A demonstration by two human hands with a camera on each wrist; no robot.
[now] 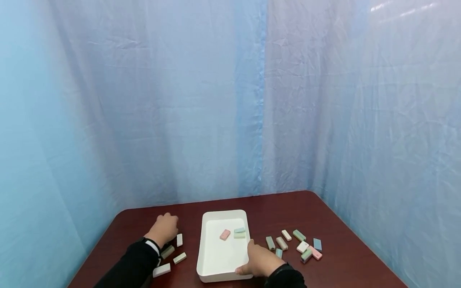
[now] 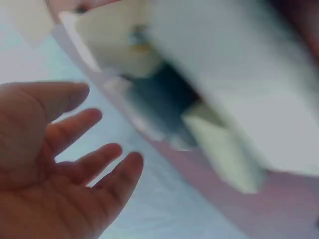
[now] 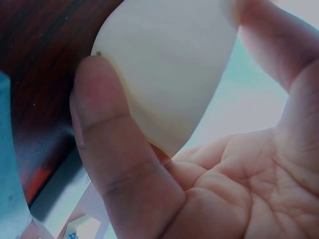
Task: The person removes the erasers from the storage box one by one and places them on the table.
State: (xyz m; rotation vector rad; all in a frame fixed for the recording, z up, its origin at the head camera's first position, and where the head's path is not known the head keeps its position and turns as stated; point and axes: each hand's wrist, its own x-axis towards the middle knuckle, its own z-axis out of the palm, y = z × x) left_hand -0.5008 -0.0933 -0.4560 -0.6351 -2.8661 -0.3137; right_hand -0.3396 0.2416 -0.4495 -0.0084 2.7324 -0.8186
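Note:
A shallow white tray (image 1: 216, 260) stands on the table with a pink tile (image 1: 225, 235), a light blue tile (image 1: 239, 230) and a light green tile (image 1: 239, 235) inside; they look like mahjong tiles. My right hand (image 1: 262, 259) grips the tray's near right corner, and the right wrist view shows the white wall (image 3: 169, 64) between thumb and fingers. To the tray's left, my left hand (image 1: 163, 229) is over the table beside several tiles. Its fingers (image 2: 107, 164) are spread and loosely bent, holding nothing. Blurred tiles (image 2: 224, 149) lie past the fingertips.
Left of the tray lie white tiles (image 1: 161, 270) and a greenish one (image 1: 167, 252), partly by the left forearm. Several green, pink, blue and white tiles (image 1: 303, 247) are scattered to the right. Blue curtains (image 1: 216, 100) hang behind the dark red table (image 1: 342, 260).

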